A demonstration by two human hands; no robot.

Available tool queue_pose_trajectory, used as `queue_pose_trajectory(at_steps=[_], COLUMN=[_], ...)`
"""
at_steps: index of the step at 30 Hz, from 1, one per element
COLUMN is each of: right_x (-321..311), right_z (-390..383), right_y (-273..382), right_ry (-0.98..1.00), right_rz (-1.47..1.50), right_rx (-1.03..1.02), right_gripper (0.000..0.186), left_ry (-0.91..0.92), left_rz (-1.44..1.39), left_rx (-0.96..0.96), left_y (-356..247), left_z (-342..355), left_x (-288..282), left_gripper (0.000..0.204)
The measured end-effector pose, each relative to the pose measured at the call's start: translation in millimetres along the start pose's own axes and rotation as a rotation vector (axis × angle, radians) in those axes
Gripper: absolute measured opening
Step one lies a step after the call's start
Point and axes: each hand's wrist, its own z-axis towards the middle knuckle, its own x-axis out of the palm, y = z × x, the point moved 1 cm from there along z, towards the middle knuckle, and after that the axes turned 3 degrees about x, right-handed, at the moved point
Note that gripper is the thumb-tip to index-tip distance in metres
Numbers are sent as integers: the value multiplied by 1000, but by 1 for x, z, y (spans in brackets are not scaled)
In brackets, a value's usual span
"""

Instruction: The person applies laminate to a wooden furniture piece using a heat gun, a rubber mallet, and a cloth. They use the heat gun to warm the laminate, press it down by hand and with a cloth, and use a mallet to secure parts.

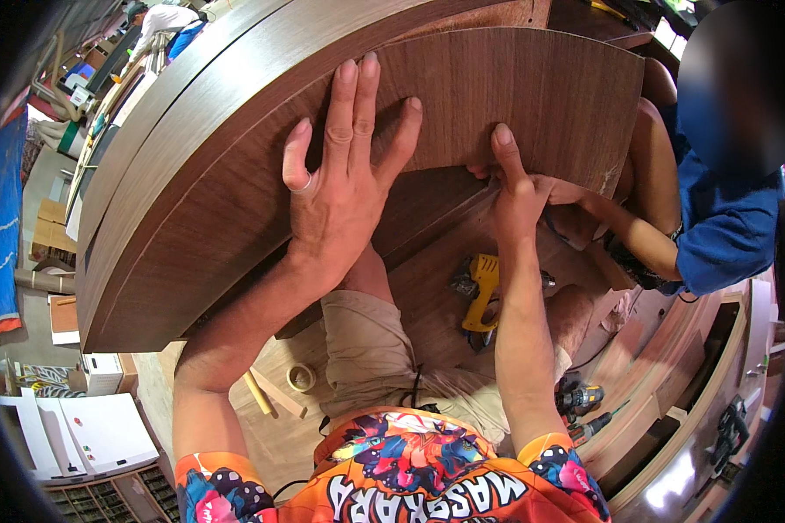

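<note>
Against the curved cabinet face, the left hand (344,187) lies flat with fingers spread on the dark veneer sheet (515,96) — gripping nothing; the right hand (515,196) pinches the sheet's lower edge, index finger up — the sheet extends up and rightward, beside a co-worker's hand (567,192).

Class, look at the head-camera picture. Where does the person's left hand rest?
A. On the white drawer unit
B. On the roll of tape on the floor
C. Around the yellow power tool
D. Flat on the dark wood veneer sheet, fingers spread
D: the left hand lies flat with fingers spread on the veneer sheet, while the yellow power tool lies untouched below.
</note>
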Motion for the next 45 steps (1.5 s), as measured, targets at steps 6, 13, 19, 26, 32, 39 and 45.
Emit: queue_pose_trajectory(at_steps=[6, 13, 19, 26, 32, 39, 45], right_x=[0, 2, 10, 5, 12, 10, 6], right_z=[-1, 8, 5, 12, 15, 19, 27], right_y=[-5, -6, 0, -3, -6, -5, -17], right_ry=[14, -1, 16, 15, 18, 22, 33], right_rz=[29, 43, 23, 57, 64, 20, 12], right_rx=[-24, -26, -44, -11, 20, 31, -121], right_gripper=[45, 58, 54, 48, 46, 45, 37], left_ry=[-8, -24, -34, 8, 3, 7, 24], left_rz=[-27, 17, 8, -17, 9, -49, -71], left_rx=[-8, 27, 21, 34, 34, 49, 94], left_y=[3, -1, -4, -5, -6, -9, -9], left_z=[-1, 13, 14, 24, 24, 34, 44], left_x=[3, 0, 3, 1, 9, 8, 3], left_gripper=[99, 87, 82, 103, 117, 115, 114])
